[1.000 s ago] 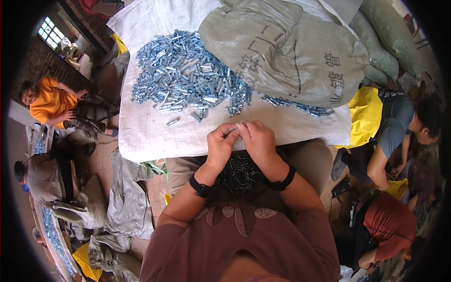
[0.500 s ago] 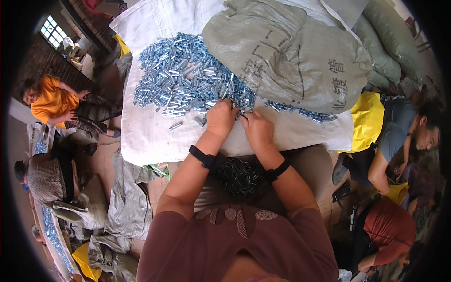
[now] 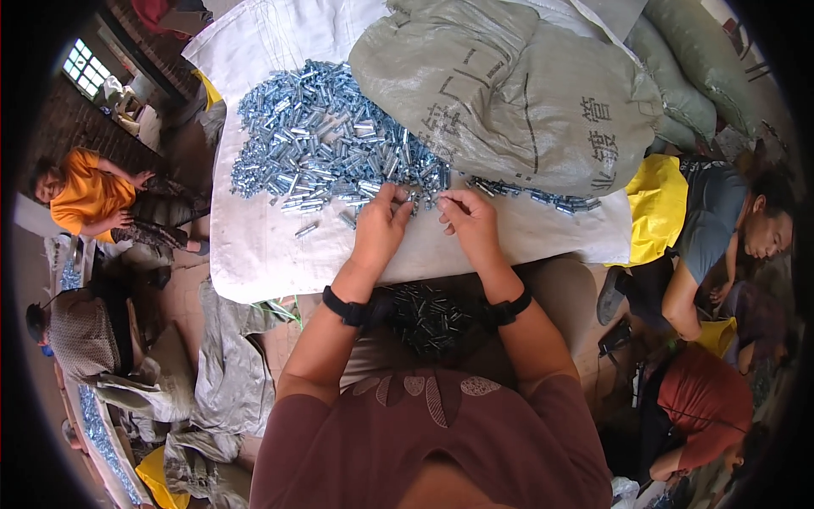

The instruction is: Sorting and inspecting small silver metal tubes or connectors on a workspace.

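A heap of small blue-silver metal sleeves (image 3: 314,136) is spread over the white sheeted table (image 3: 280,254). At the heap's near edge my left hand (image 3: 381,227) has its fingers closed, with a shiny sleeve at the fingertips. Just to its right, my right hand (image 3: 471,224) is curled in a pinch. What sits between that thumb and finger is too small to make out. Below the table edge, a pile of dark small metal pieces (image 3: 428,318) rests in my lap between the forearms.
A grey-green woven sack (image 3: 509,93) lies over the heap's right part. Full sacks (image 3: 687,68) stand behind it, and yellow sheeting (image 3: 657,208) hangs at the right edge. Co-workers sit on both sides, one in an orange shirt (image 3: 85,191). Crumpled sacks (image 3: 225,365) cover floor at left.
My hands have drawn apart, the left slightly leftward and the right to the right, after being close together at the heap's edge. The whole view has shifted slightly.
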A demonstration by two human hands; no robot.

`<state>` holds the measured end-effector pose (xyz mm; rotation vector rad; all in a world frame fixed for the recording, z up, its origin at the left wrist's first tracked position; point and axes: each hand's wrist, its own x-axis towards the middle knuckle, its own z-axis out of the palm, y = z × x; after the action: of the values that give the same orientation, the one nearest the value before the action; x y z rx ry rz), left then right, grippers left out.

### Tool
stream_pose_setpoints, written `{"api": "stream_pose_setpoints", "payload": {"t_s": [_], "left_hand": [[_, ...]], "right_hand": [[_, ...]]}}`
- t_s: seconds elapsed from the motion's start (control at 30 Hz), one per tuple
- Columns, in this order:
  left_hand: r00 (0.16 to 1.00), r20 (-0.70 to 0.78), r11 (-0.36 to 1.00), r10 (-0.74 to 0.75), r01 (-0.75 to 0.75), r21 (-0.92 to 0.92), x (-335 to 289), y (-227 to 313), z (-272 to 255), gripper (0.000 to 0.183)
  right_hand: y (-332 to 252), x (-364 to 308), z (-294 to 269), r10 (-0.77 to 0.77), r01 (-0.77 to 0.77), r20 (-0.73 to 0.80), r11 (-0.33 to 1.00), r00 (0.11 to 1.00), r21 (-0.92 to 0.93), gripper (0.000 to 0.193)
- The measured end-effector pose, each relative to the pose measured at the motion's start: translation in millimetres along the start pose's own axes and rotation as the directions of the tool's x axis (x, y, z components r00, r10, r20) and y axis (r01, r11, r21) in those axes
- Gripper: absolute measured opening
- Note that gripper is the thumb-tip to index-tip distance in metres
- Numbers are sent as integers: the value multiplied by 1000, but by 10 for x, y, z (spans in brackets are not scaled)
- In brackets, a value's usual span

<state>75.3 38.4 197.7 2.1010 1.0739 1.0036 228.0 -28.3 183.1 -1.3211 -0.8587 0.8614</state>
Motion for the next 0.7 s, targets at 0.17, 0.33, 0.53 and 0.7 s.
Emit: {"api": "stream_pose_setpoints", "payload": {"t_s": [0.17,0.33,0.53,0.7], "left_hand": [[981,163,896,-101,160,-413,-240,147,19,13],[959,231,730,-166,277,-625,-365,219,45,7],[958,226,685,-180,286,-670,-415,266,71,8],[949,248,658,-193,313,-685,-448,255,62,7]], "right_hand": [[-177,-86,-46,60,-75,88,982,994,175,19],[-245,-176,-36,93,-107,113,988,989,116,18],[-266,-220,-39,1,3,75,999,997,-53,19],[-248,-286,5,-367,368,83,838,926,-403,18]]}}
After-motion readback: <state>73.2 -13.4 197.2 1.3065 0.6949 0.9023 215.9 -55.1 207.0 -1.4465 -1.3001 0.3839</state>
